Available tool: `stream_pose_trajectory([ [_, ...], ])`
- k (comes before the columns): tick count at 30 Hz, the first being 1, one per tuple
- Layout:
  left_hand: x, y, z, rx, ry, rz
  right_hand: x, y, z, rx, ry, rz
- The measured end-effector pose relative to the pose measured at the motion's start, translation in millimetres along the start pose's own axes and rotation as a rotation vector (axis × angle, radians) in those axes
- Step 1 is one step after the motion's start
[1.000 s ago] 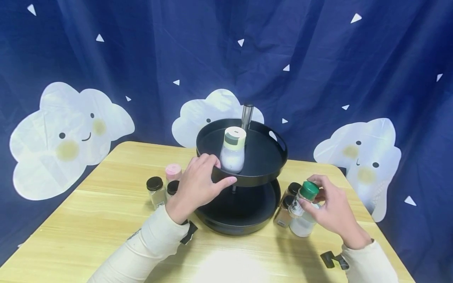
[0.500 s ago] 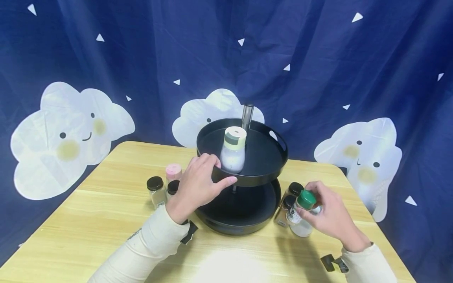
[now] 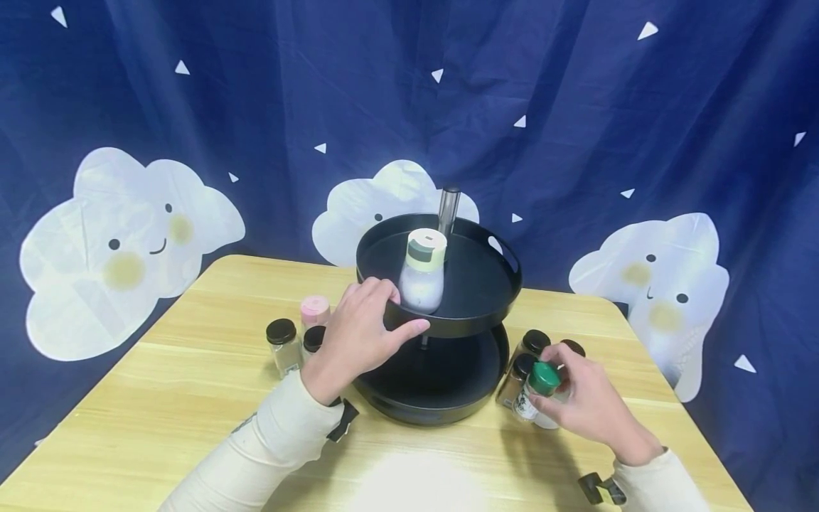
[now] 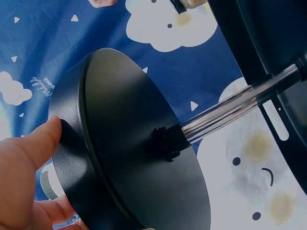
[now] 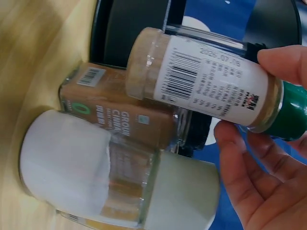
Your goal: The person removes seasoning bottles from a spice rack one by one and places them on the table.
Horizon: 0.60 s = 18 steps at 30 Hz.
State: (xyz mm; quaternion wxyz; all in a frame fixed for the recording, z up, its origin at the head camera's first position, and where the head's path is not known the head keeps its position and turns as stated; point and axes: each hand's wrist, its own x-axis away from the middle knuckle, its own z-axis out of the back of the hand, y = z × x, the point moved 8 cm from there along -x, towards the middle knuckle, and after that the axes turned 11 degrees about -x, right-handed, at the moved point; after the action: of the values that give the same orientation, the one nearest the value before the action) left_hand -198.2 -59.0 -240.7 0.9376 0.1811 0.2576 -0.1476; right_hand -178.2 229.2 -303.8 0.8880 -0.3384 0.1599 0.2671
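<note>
My right hand (image 3: 591,402) pinches a spice jar with a green cap (image 3: 544,378) near its top. In the right wrist view the spice jar (image 5: 211,79) shows tan powder and a barcode label, tilted above its neighbours. Just below it are a ground cinnamon jar (image 5: 112,108) and a bottle of white powder (image 5: 67,158) with a pale green lid. My left hand (image 3: 358,331) grips the near-left rim of the upper tray (image 3: 476,291) of a black two-tier stand, thumb outside the wall. Beside those fingers a white-filled bottle (image 3: 422,288) stands upright on that tray.
The lower tray (image 3: 441,380) lies under the upper one, joined by a metal post. Left of the stand are a pink-capped jar (image 3: 315,309) and black-capped jars (image 3: 283,341), partly behind my left hand. More black-capped jars (image 3: 534,343) crowd the stand's right side. The wooden table (image 3: 192,370) bears everything.
My right hand has carried the green-capped spice jar leftward and down, nearer the stand, uncovering a black cap behind it. My left hand stays on the rim.
</note>
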Motion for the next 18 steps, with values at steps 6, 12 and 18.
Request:
stream_pose_trajectory([
  [6, 0.1, -0.1, 0.1, -0.001, 0.0, 0.0, 4, 3, -7, -0.014, -0.027, -0.001],
  [12, 0.2, -0.2, 0.6, -0.001, 0.004, 0.0, 5, 3, -11, -0.012, -0.047, -0.005],
  [18, 0.3, -0.6, 0.5, -0.001, 0.005, 0.005, 5, 2, -16, 0.014, -0.072, -0.015],
])
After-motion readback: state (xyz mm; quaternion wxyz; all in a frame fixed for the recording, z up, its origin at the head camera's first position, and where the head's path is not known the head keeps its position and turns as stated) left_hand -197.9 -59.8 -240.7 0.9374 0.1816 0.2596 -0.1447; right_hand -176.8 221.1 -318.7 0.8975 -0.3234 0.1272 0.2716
